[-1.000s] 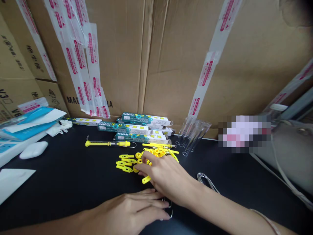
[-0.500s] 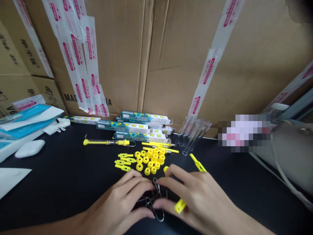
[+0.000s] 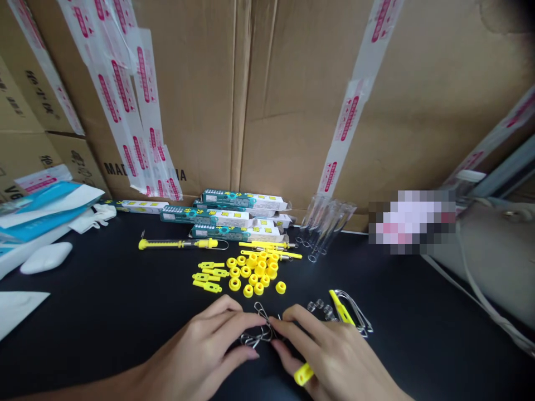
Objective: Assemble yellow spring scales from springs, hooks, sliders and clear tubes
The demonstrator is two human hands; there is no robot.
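1. The task's thing, a small tangle of bent wire hooks (image 3: 262,336), lies on the black counter (image 3: 96,328) between the two hands; take it as the clock's centre, 12 pointing away from the person.
2. The left hand (image 3: 209,340) is at 8 o'clock, fingers curled, the forefinger tip touching the wires and the thumb apart from it, just beside them. Whether it pinches any wire, I cannot tell.
3. The right hand (image 3: 332,351) is at 4 o'clock, fingertips and thumb close against the tangle's edge; their hold on the wire is unclear. This hand also grips a yellow stick (image 3: 304,375), which shows on both sides of it.
4. Yellow collars (image 3: 234,284) lie near 12, with flat slotted yellow pieces (image 3: 208,286) toward 10.
5. Between 2 and 3, just beyond the right hand, lie a looped wire bundle (image 3: 354,306) and small clear pieces (image 3: 320,303).
6. Clear tubes (image 3: 328,228) lie farther off at 1 o'clock, stacked cartons (image 3: 221,214) toward 11.
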